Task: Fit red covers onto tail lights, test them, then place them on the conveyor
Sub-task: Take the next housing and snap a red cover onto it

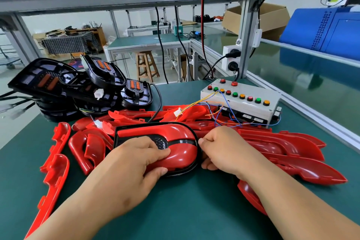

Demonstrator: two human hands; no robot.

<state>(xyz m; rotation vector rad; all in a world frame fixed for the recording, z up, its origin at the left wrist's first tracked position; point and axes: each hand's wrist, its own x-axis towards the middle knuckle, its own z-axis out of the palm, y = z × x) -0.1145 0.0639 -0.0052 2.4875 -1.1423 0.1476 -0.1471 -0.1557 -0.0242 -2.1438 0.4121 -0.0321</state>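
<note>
A black tail light (pixel 120 134) lies on the green bench in front of me with a red cover (pixel 181 154) seated on it. My left hand (pixel 140 163) lies over the cover's near left part, fingers on top and thumb curled under its front edge. My right hand (pixel 220 148) holds the light's right end, fingers curled around the rim. Several loose red covers (pixel 288 148) lie to the right, behind and to the left. A white test box (pixel 243 99) with coloured buttons stands behind to the right.
A stack of bare black tail lights (pixel 78 85) with cables sits at the back left. Coloured wires (pixel 214 111) run from the test box over the red covers. The glassy green conveyor (pixel 321 87) runs along the right behind an aluminium rail. A power socket (pixel 231 58) hangs on the post.
</note>
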